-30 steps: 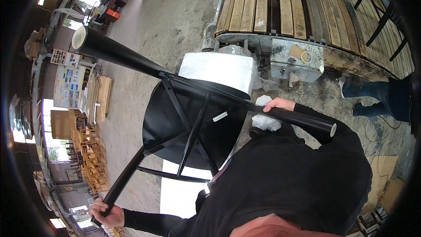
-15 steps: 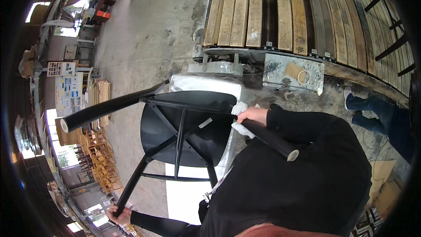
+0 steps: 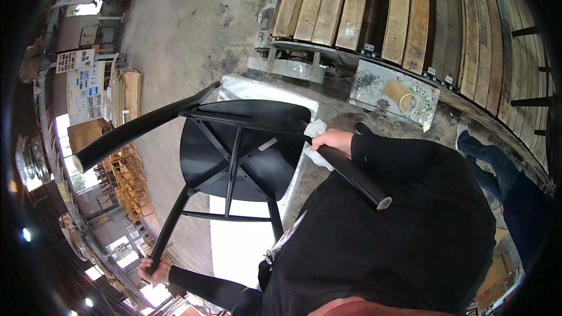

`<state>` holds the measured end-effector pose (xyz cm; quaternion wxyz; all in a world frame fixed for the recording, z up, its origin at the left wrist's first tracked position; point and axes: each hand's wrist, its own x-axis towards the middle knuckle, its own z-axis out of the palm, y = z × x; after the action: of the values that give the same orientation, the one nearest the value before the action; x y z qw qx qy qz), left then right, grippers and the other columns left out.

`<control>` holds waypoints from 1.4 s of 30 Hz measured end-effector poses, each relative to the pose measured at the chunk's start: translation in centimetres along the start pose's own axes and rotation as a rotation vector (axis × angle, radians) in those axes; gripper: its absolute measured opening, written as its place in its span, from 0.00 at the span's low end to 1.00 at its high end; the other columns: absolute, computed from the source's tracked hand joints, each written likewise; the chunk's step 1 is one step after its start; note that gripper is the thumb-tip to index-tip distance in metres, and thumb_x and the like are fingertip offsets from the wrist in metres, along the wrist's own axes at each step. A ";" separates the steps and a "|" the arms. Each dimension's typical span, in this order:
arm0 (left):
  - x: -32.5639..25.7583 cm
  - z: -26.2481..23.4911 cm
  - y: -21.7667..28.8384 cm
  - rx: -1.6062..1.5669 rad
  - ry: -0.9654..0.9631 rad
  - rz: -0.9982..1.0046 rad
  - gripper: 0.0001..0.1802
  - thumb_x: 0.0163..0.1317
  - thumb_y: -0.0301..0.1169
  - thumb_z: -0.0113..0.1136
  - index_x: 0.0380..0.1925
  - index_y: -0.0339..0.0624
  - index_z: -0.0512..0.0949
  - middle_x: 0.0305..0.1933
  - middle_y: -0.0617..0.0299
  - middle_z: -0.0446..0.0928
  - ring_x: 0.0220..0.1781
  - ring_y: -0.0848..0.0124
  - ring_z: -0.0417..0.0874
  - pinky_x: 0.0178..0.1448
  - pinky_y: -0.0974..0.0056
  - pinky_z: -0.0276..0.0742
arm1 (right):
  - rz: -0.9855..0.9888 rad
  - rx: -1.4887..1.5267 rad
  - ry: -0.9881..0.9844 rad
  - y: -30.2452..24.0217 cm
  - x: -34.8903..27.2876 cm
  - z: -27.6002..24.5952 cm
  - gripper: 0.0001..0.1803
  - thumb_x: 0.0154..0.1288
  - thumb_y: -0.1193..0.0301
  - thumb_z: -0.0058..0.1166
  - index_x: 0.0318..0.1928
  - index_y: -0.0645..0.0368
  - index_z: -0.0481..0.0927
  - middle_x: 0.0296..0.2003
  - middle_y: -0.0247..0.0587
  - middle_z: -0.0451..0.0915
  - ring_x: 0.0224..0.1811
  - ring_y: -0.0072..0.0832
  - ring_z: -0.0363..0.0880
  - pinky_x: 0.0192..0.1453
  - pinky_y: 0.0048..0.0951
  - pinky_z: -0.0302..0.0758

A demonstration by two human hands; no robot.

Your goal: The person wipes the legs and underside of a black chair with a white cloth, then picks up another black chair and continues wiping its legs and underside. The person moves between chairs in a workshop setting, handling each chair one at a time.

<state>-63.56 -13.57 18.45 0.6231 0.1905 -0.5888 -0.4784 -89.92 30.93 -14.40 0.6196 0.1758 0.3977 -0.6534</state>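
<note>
A black chair (image 3: 281, 167) is tipped over, its seat underside, crossed braces and legs facing me. My left hand (image 3: 154, 271) is closed round the end of its lower-left leg (image 3: 170, 222). Against the right-hand leg (image 3: 360, 181), my right hand (image 3: 335, 141) presses a white cloth (image 3: 317, 128), fingers wrapped round both. Another leg (image 3: 129, 131) sticks out toward the upper left, with neither hand on it. Beneath the chair lies a white, plastic-covered surface (image 3: 266, 89); what holds it up is hidden.
A wooden-slat conveyor (image 3: 322, 6) curves along the far right, black legs standing on it. Before it is a grey metal box (image 3: 374, 96) with a tape roll (image 3: 408, 103). A person in jeans (image 3: 492, 158) is at right. Wooden chair frames (image 3: 126, 181) stand at left.
The chair and both hands sit slightly higher and further left in the picture, as the whole view has shifted. Both hands keep their hold on the same legs.
</note>
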 end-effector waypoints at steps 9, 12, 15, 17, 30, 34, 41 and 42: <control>-0.9 0.6 1.2 0.066 -0.136 0.047 0.17 0.67 0.37 0.49 0.18 0.46 0.65 0.20 0.63 0.61 0.25 0.69 0.70 0.46 0.57 0.72 | -0.016 -0.033 -0.033 -0.1 -1.2 -1.6 0.07 0.55 0.68 0.61 0.30 0.59 0.82 0.22 0.35 0.79 0.18 0.23 0.76 0.20 0.29 0.70; -2.2 0.2 1.2 0.057 -0.189 0.090 0.17 0.67 0.36 0.48 0.18 0.46 0.64 0.21 0.63 0.62 0.25 0.68 0.69 0.47 0.58 0.72 | -0.030 -0.098 -0.025 0.2 -0.1 -2.6 0.08 0.54 0.67 0.61 0.29 0.59 0.83 0.22 0.35 0.79 0.17 0.24 0.76 0.19 0.30 0.69; -3.1 0.0 1.2 0.059 -0.158 0.120 0.16 0.66 0.34 0.49 0.19 0.46 0.63 0.22 0.63 0.62 0.25 0.68 0.69 0.46 0.60 0.71 | 0.004 -0.168 -0.010 0.4 1.0 -3.3 0.09 0.52 0.66 0.62 0.29 0.58 0.83 0.21 0.35 0.79 0.16 0.24 0.75 0.18 0.31 0.68; -3.3 -0.1 1.4 0.090 -0.123 0.103 0.16 0.65 0.35 0.50 0.19 0.46 0.64 0.22 0.63 0.62 0.25 0.68 0.69 0.45 0.59 0.72 | 0.018 -0.162 0.017 0.5 1.5 -3.6 0.09 0.52 0.66 0.62 0.28 0.58 0.83 0.21 0.35 0.79 0.16 0.24 0.74 0.18 0.31 0.67; -3.3 -0.4 1.5 0.057 -0.136 0.069 0.15 0.65 0.36 0.50 0.19 0.45 0.69 0.21 0.62 0.64 0.28 0.67 0.69 0.49 0.56 0.68 | -0.006 -0.198 -0.004 -0.2 2.5 -4.4 0.10 0.54 0.63 0.62 0.30 0.57 0.82 0.23 0.35 0.78 0.19 0.26 0.75 0.22 0.34 0.70; -3.2 -0.9 1.6 0.069 -0.268 0.072 0.15 0.65 0.35 0.51 0.19 0.46 0.68 0.20 0.63 0.63 0.27 0.68 0.68 0.49 0.56 0.69 | 0.006 -0.269 0.014 -0.2 2.2 -4.5 0.11 0.54 0.62 0.63 0.30 0.58 0.82 0.24 0.35 0.78 0.20 0.25 0.75 0.23 0.33 0.69; -2.9 -1.0 1.4 0.082 -0.491 0.142 0.13 0.66 0.34 0.51 0.23 0.45 0.69 0.23 0.65 0.63 0.28 0.70 0.67 0.51 0.58 0.69 | -0.010 -0.287 0.020 -0.2 2.5 -4.8 0.12 0.53 0.62 0.63 0.31 0.58 0.84 0.25 0.34 0.79 0.23 0.23 0.75 0.27 0.31 0.70; -3.2 -0.7 1.4 0.104 -0.417 0.126 0.13 0.67 0.35 0.51 0.23 0.45 0.69 0.23 0.64 0.63 0.29 0.70 0.67 0.51 0.59 0.69 | -0.021 -0.279 0.004 -0.1 2.7 -4.9 0.12 0.53 0.62 0.63 0.31 0.57 0.84 0.25 0.34 0.80 0.23 0.24 0.75 0.27 0.31 0.70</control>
<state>-61.86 -10.54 17.68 0.5058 0.0825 -0.7395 -0.4366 -91.80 32.66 -19.37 0.6304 0.0850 0.4877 -0.5979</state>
